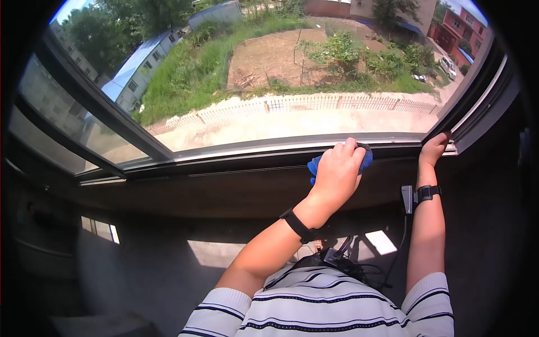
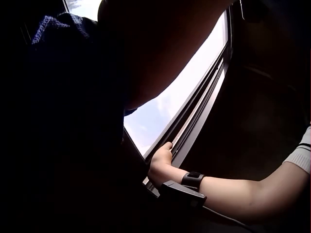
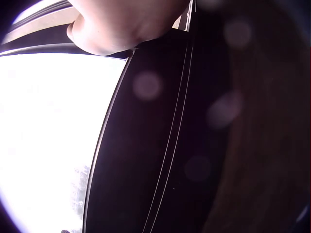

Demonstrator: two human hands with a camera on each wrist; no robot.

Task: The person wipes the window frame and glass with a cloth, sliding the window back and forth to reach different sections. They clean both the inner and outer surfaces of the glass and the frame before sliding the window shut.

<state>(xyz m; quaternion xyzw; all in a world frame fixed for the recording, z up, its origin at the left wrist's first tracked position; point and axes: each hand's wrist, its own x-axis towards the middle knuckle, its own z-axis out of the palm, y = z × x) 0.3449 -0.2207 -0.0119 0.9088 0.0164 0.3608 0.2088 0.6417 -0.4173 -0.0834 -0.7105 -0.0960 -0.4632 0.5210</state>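
Observation:
In the head view my left hand [image 1: 338, 171] grips a bunched blue cloth [image 1: 315, 164] on the dark lower rail of the window frame [image 1: 241, 161]. Folds of the cloth stick out on both sides of the fingers. The left wrist view catches a dim edge of the cloth [image 2: 63, 28], with most of that hand in shadow. At the lower right corner of the window, my right hand [image 1: 434, 150] holds the frame's upright, its fingers partly hidden behind it. From the right wrist, the hand [image 3: 126, 24] shows over the frame's corner.
Sliding window panes [image 1: 106, 135] stand at the left. Outside lie a pale fence [image 1: 303, 105] and a garden plot. Below the sill, a dark wall [image 1: 236, 194] drops to a floor with sunlit patches. Cables [image 1: 365, 269] hang by the person's waist.

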